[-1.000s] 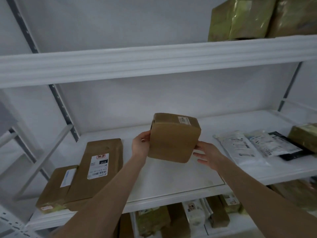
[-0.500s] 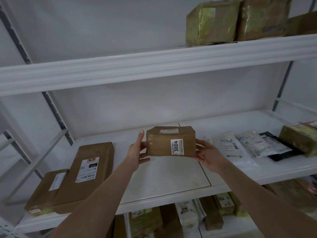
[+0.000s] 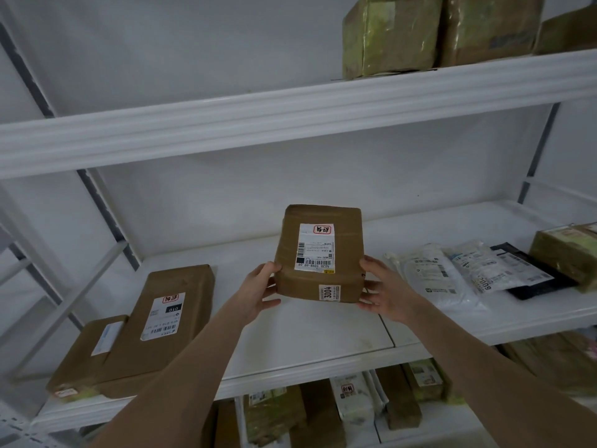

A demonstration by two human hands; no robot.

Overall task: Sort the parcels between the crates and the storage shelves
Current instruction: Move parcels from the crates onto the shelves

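A brown taped parcel (image 3: 319, 253) with a white shipping label and a small "3004" sticker is held over the middle of the white shelf (image 3: 310, 334). My left hand (image 3: 260, 291) grips its lower left corner, thumb on the front face. My right hand (image 3: 381, 289) grips its lower right side, fingers curled round the edge. The parcel tilts back so that its labelled face shows; whether its bottom touches the shelf I cannot tell.
Two flat brown parcels (image 3: 161, 318) lie on the shelf's left end. White plastic mailers (image 3: 452, 273) and a black one lie to the right, with a green-taped box (image 3: 568, 257) beyond. More taped boxes (image 3: 420, 30) stand on the upper shelf; other parcels fill the shelf below.
The parcel has been turned in my hands: first its plain side showed, then its narrow "3004" edge, now its labelled face. Both hands have kept their hold.
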